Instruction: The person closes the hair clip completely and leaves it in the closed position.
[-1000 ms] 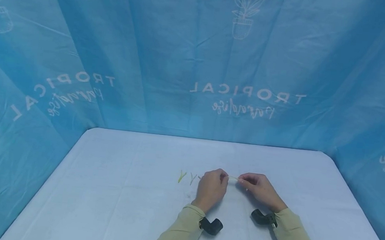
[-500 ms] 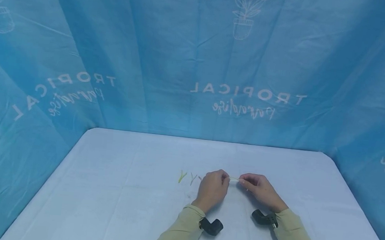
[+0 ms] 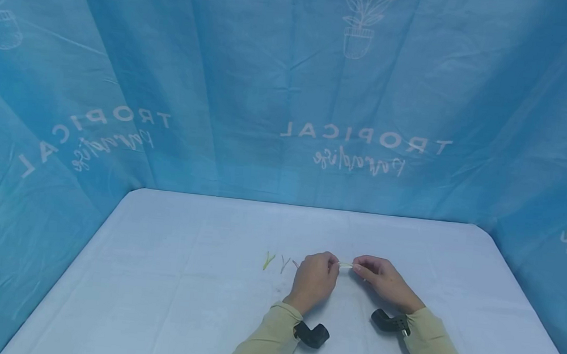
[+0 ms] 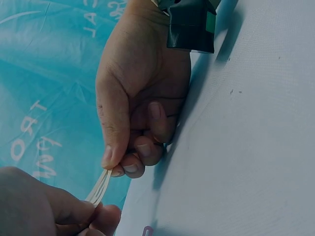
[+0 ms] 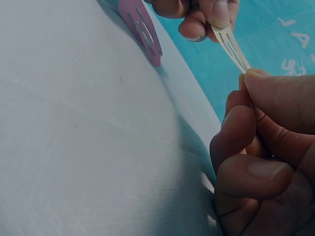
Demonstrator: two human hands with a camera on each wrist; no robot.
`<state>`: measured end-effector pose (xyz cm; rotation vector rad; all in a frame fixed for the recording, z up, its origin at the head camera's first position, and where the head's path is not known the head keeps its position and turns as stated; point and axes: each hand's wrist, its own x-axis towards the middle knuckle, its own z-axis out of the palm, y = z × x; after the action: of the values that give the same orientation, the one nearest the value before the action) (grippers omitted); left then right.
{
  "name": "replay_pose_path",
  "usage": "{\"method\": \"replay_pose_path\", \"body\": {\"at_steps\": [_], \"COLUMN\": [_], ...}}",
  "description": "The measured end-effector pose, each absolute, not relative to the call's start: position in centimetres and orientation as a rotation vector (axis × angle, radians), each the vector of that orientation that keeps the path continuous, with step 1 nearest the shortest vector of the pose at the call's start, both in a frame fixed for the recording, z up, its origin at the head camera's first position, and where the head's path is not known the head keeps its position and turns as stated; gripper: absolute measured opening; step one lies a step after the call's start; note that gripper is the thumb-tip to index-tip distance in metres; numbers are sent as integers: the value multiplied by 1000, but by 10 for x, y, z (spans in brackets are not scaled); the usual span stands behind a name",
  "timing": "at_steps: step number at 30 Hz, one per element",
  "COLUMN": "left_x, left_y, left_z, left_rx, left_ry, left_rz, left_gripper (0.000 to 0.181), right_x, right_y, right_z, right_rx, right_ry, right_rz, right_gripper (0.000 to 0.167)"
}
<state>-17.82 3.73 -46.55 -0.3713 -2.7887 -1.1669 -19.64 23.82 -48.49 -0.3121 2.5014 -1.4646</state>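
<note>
My left hand (image 3: 313, 281) pinches one end of a cream snap hair clip (image 5: 233, 49), while my right hand (image 3: 390, 284) pinches the other end between thumb and fingertips. The clip is held just above the table, its slotted strips bowed slightly apart. In the left wrist view my right hand (image 4: 142, 93) is at the top and the clip (image 4: 100, 188) runs between both thumbs. Left of my left hand lie a yellow hair clip (image 3: 268, 261), a dull pinkish clip (image 3: 284, 265) and a partly hidden pink clip (image 3: 295, 264). A pink clip (image 5: 142, 32) also shows in the right wrist view.
The hands work over a white-covered table (image 3: 189, 305). Blue printed curtains (image 3: 251, 83) hang behind it and on both sides. A black wrist camera (image 3: 311, 335) sits on the left wrist, and another camera (image 3: 388, 321) on the right.
Both hands have drifted very slightly to the right and nearer, keeping their pinch on the cream hair clip. A little more of the pink clip beside my left hand now shows.
</note>
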Motion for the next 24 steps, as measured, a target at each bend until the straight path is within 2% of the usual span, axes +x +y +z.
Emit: {"method": "replay_pose_path", "body": {"at_steps": [24], "left_x": [-177], "left_y": [39], "left_z": [-468], "left_rx": [-330], "left_ry": [-2671], "left_rz": [-1309], "left_gripper": [11], "right_x": [-194], "right_y": [239], "right_z": [-483], "right_rx": [-390], "right_ry": [2445], "right_rz": [-1486], "right_gripper": [24]}}
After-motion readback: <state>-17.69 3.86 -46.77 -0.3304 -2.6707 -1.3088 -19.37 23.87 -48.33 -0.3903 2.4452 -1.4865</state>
